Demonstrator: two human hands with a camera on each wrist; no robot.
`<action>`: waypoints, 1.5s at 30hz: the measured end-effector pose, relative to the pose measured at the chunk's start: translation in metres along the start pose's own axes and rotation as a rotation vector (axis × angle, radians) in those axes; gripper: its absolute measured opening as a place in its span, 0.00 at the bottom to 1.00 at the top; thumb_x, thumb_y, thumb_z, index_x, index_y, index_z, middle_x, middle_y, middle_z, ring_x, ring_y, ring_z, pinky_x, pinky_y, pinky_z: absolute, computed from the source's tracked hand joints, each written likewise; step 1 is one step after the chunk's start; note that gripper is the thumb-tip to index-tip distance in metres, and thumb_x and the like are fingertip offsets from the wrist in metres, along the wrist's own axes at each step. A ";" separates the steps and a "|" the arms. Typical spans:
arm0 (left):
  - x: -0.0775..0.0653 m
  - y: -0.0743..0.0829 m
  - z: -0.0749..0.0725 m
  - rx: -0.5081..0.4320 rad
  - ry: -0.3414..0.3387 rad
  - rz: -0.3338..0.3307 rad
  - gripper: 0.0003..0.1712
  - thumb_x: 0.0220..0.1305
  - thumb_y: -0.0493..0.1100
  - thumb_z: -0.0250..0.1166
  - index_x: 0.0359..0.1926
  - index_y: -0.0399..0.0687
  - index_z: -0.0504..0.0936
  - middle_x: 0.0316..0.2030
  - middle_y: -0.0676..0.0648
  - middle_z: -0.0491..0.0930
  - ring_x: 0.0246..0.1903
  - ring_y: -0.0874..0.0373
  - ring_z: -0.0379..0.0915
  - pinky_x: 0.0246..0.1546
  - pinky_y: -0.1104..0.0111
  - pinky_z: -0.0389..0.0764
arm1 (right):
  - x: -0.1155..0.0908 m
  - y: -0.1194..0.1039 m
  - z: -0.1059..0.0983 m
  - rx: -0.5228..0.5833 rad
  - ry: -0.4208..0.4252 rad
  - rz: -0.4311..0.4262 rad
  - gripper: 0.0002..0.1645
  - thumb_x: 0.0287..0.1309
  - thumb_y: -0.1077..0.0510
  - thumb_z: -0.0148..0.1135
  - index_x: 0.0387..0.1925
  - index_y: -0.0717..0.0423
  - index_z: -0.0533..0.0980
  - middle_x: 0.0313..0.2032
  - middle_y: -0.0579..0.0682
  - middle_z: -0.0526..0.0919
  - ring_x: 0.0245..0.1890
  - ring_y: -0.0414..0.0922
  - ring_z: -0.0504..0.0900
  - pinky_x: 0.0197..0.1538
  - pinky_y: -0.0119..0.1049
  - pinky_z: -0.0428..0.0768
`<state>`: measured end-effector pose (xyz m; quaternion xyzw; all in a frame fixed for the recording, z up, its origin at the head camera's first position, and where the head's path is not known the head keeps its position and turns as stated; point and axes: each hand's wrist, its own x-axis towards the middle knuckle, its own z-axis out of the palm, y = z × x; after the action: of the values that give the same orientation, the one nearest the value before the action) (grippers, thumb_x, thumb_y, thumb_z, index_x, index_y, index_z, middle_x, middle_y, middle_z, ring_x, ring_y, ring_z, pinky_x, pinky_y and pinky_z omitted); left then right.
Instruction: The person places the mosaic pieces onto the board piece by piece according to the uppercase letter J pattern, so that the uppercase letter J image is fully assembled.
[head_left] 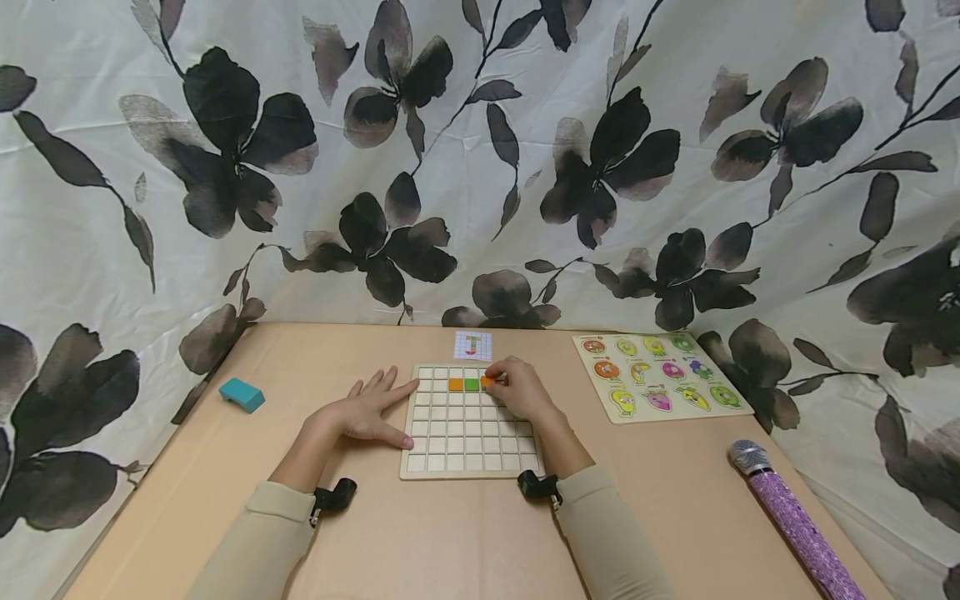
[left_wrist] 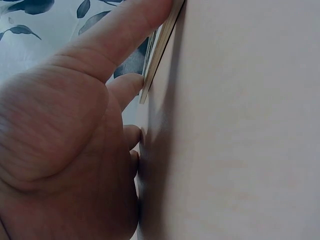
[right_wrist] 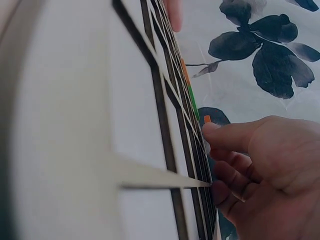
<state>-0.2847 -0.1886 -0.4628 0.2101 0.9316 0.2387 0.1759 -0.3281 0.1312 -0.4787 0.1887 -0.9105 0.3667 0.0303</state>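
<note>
A white grid board [head_left: 457, 446] with square cells lies mid-table. Near its top row sit an orange tile [head_left: 455, 384] and, touching its right side, a green tile [head_left: 472, 384]. My right hand [head_left: 519, 390] pinches another orange tile [head_left: 487, 382] just right of the green one; in the right wrist view this tile [right_wrist: 207, 119] peeks above the thumb tip. My left hand [head_left: 369, 408] is spread on the table, with index finger and thumb against the board's left edge. The left wrist view shows that wooden edge [left_wrist: 162, 47] by the fingers.
A small card [head_left: 473, 345] with a coloured grid pattern lies behind the board. Right of it is a sheet of fruit cartoon pictures [head_left: 660, 375]. A purple glittery microphone [head_left: 798, 525] rests at the right edge, a teal block [head_left: 242, 395] at the left. Floral cloth hangs behind.
</note>
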 end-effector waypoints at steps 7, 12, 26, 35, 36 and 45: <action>0.000 0.001 0.000 -0.004 0.003 0.001 0.67 0.51 0.69 0.77 0.84 0.54 0.52 0.82 0.29 0.34 0.81 0.30 0.24 0.76 0.32 0.30 | 0.000 0.002 0.002 -0.017 -0.008 -0.006 0.13 0.65 0.63 0.70 0.50 0.58 0.86 0.46 0.53 0.84 0.36 0.43 0.76 0.43 0.38 0.78; 0.000 0.001 0.000 -0.008 0.003 -0.002 0.67 0.51 0.69 0.77 0.84 0.54 0.53 0.82 0.29 0.34 0.81 0.30 0.24 0.76 0.32 0.30 | 0.000 0.001 0.002 -0.031 -0.008 -0.026 0.13 0.65 0.62 0.70 0.51 0.59 0.86 0.48 0.53 0.85 0.37 0.44 0.77 0.45 0.40 0.79; 0.000 -0.001 0.000 -0.003 0.008 0.001 0.67 0.51 0.70 0.77 0.83 0.54 0.53 0.82 0.29 0.34 0.81 0.29 0.25 0.76 0.32 0.30 | 0.000 0.000 0.001 -0.013 -0.021 -0.024 0.13 0.66 0.63 0.69 0.51 0.60 0.86 0.46 0.54 0.84 0.36 0.44 0.75 0.43 0.38 0.77; 0.000 0.000 0.000 -0.006 0.003 0.001 0.67 0.51 0.69 0.77 0.83 0.54 0.53 0.82 0.29 0.34 0.81 0.29 0.25 0.76 0.32 0.30 | 0.000 0.000 0.002 -0.029 -0.027 -0.004 0.14 0.66 0.62 0.69 0.52 0.59 0.86 0.48 0.53 0.84 0.38 0.45 0.76 0.46 0.40 0.78; 0.000 0.000 0.000 -0.008 0.002 0.001 0.67 0.51 0.69 0.77 0.83 0.54 0.53 0.82 0.29 0.34 0.81 0.29 0.25 0.76 0.32 0.30 | 0.000 0.000 0.002 -0.030 -0.027 -0.002 0.14 0.66 0.62 0.69 0.52 0.59 0.86 0.49 0.53 0.84 0.38 0.45 0.76 0.46 0.40 0.78; 0.000 0.000 0.000 -0.005 0.001 0.003 0.67 0.51 0.70 0.77 0.84 0.54 0.53 0.82 0.29 0.34 0.81 0.29 0.25 0.76 0.32 0.30 | 0.000 0.000 0.002 -0.034 -0.030 0.008 0.13 0.66 0.62 0.70 0.51 0.58 0.86 0.48 0.53 0.84 0.38 0.45 0.76 0.47 0.40 0.78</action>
<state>-0.2853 -0.1889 -0.4629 0.2111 0.9307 0.2415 0.1758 -0.3284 0.1300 -0.4805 0.1898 -0.9178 0.3482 0.0184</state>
